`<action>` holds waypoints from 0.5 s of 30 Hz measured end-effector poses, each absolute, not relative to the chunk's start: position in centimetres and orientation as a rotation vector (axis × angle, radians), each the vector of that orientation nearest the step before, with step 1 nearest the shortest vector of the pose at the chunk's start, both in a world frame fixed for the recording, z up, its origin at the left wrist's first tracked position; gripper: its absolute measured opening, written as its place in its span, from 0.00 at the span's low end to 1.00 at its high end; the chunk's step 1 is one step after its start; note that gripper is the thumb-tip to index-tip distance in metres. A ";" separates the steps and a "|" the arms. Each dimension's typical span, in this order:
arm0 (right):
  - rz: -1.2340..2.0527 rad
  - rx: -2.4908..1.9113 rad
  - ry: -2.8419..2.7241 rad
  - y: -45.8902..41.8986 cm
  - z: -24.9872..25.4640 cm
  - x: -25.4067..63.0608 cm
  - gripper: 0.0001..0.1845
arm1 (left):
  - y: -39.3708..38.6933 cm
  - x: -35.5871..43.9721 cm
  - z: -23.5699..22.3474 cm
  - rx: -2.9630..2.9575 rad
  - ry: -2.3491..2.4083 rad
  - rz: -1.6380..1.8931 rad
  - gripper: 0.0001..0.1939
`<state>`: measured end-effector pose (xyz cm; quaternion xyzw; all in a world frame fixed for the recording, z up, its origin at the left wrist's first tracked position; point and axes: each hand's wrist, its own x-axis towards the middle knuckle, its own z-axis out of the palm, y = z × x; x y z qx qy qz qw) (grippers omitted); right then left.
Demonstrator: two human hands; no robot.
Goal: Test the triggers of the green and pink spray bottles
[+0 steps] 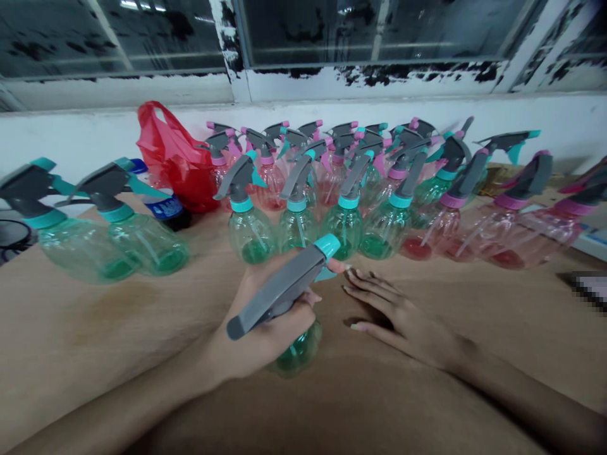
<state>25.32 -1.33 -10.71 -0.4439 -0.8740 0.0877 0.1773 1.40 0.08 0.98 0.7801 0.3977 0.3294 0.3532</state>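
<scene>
Wood-look tabletop (pixel 109 341) below windows (pixel 370 31). Green trigger spray bottle (pixel 281 289) is front-centre, left hand (pixel 258 338) wrapped round its neck; firm grip, upright body probably steadies it best. Right hand (pixel 396 316) empty, fingers spread, just beside. More spray bottles (pixel 342 226) behind.

Your left hand (pixel 265 335) grips a green spray bottle (pixel 288 285) around its neck; your right hand (pixel 403 319) rests palm down on the table (pixel 133 335). Beyond stand rows of green and pink spray bottles (pixel 342 229), near a red plastic bag (pixel 177 158).
</scene>
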 end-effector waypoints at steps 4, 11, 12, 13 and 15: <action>0.260 -1.248 -2.447 -1.4 -10.7 25.3 0.30 | -0.1 1.4 1.2 2.025 1.065 0.850 0.21; 0.267 -1.251 -2.442 -1.4 -10.4 25.2 0.29 | -0.3 1.5 1.5 2.031 1.065 0.838 0.18; 0.272 -1.251 -2.442 -1.4 -10.4 25.2 0.29 | -0.3 1.5 1.5 2.029 1.061 0.843 0.18; 0.274 -1.251 -2.444 -1.4 -10.4 25.3 0.29 | -0.3 1.5 1.5 2.028 1.058 0.849 0.18; 0.270 -1.254 -2.460 -1.4 -10.5 25.3 0.29 | -0.2 1.5 1.5 2.037 1.058 0.851 0.17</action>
